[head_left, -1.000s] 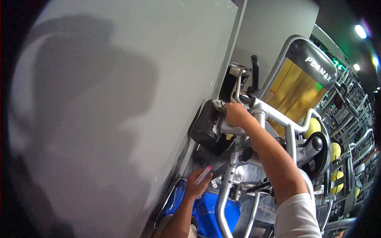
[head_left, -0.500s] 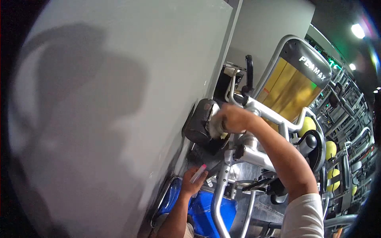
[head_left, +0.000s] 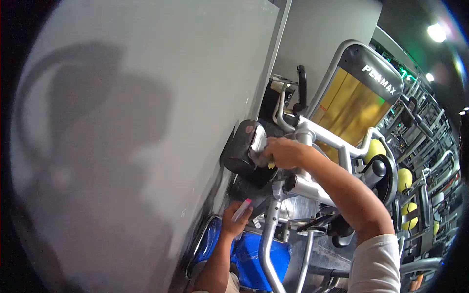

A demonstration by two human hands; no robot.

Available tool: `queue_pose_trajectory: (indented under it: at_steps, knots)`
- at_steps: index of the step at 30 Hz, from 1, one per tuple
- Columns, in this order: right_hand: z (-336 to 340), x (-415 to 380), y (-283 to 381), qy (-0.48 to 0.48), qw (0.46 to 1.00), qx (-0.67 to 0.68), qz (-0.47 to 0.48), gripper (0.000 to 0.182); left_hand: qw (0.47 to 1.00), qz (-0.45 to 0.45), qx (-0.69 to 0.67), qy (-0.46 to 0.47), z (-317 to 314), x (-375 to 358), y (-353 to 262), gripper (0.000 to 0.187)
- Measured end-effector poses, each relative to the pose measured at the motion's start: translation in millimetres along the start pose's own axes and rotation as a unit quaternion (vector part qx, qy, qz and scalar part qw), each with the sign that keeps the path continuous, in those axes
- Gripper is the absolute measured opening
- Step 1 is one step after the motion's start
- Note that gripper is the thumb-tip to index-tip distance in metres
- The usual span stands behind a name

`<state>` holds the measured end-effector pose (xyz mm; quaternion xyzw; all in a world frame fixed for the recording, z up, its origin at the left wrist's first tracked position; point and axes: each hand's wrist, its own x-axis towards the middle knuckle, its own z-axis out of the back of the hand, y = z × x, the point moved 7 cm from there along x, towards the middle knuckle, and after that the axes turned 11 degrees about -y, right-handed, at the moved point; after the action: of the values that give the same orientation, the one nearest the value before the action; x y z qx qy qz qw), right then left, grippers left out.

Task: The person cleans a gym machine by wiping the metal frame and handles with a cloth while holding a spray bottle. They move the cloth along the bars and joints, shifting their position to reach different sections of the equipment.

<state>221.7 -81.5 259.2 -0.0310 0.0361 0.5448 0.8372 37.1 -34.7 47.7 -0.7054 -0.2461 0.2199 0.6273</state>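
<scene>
Low in the middle, my left hand (head_left: pixel 233 222) is wrapped round a clear tube with a pink cap (head_left: pixel 242 210). Higher up, my right hand (head_left: pixel 283 153) presses a greyish cloth (head_left: pixel 262 157) against the silver back plate of a black padded cushion (head_left: pixel 239 149). The cloth is partly hidden by the fingers and slightly blurred. The cushion belongs to a silver-framed gym machine (head_left: pixel 317 128), close beside the grey wall.
The grey wall (head_left: pixel 122 146) fills the left side. A blue seat (head_left: pixel 261 261) lies below, with a curved silver tube (head_left: pixel 266 251) beside it. A tall weight-stack cover (head_left: pixel 356 97) stands behind; yellow-padded machines (head_left: pixel 404 179) are at the right.
My right hand has moved slightly down along the plate with the cloth, its fingers now less blurred. My left hand still holds the tube. The whole view has shifted slightly.
</scene>
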Motion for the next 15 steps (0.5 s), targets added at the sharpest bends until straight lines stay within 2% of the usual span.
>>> queue_pose_trajectory:
  at_steps: [2,4,6,9,11,13,15]
  knots:
    - [-39.3,8.0,-24.4,0.087,0.989,-0.074,0.099,0.041,1.0,-0.004,-0.009,0.005,1.4,-3.2,7.9,0.029]
    - [-21.4,11.1,-22.7,0.061,0.992,-0.038,0.102,0.041,1.0,-0.005,-0.01,0.01,1.5,-5.0,2.3,0.028]
    - [29.0,9.2,-26.4,-0.081,0.991,0.104,0.009,0.044,1.0,-0.004,-0.017,0.013,1.5,-5.1,0.5,0.027]
    - [28.8,21.4,-46.9,-0.222,0.964,0.017,-0.145,0.041,0.999,0.004,-0.03,0.015,-0.3,-6.0,6.3,0.024]
    - [4.0,21.2,-37.5,-0.18,0.956,-0.03,-0.23,0.037,0.999,0.008,-0.042,0.01,-2.8,-3.8,15.4,0.025]
    - [5.7,23.8,-15.9,-0.112,0.97,-0.056,-0.208,0.039,0.999,0.022,-0.041,0.012,-2.2,-2.9,5.1,0.026]
    - [-0.2,16.4,-12.8,-0.093,0.984,-0.047,-0.143,0.036,0.999,0.023,-0.027,0.011,1.2,-6.8,4.4,0.026]
